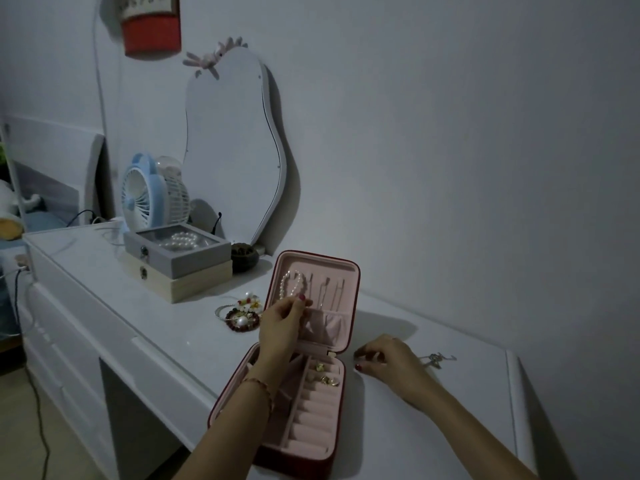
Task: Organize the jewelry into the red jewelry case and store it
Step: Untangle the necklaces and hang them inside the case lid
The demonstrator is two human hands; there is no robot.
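The red jewelry case (pixel 349 299) lies open on the white dresser, its pink lid standing upright. A pearl strand (pixel 290 284) hangs from a hook inside the lid, and my left hand (pixel 282 327) pinches its lower end. Gold rings (pixel 325 375) sit in the ring rolls of the case's base. My right hand (pixel 384 358) rests on the dresser top just right of the case, fingers curled; whether it holds anything I cannot tell. A thin silver chain (pixel 437 359) lies beside that hand. A pile of bracelets and bead jewelry (pixel 242 311) lies left of the case.
Two stacked boxes (pixel 180 261), the grey top one holding pearls, stand at the back left. Behind them are a blue fan (pixel 142 195) and a wavy mirror (pixel 232 154) leaning on the wall. A small dark bowl (pixel 244 256) sits by the mirror. The dresser's front edge (pixel 166 362) runs diagonally.
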